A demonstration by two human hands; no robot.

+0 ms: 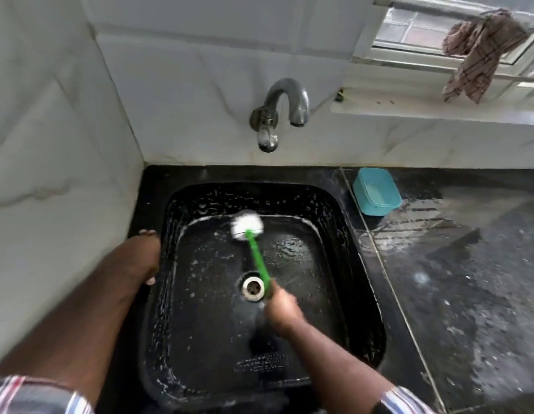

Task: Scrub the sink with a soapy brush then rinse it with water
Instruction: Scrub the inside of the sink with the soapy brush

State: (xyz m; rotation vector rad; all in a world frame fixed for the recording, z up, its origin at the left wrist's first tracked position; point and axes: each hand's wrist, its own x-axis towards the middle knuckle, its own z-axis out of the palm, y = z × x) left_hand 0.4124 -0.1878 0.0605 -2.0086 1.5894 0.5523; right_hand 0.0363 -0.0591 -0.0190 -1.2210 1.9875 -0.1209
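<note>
A black sink [361,264] is set into a dark counter, its walls and floor flecked with suds. My right hand [282,309] is shut on the green handle of a brush [256,255], just right of the metal drain [253,286]. The brush's white bristle head [246,225] presses on the sink floor near the back wall. My left hand [143,255] rests on the sink's left rim, fingers curled over the edge. A chrome tap [285,106] sticks out of the wall above the sink, with no water running.
A turquoise plastic tub [377,191] sits on the wet black counter [468,279] right of the sink. White tiled walls close in the left and back. A checked cloth [480,55] hangs on a rail by the window at upper right.
</note>
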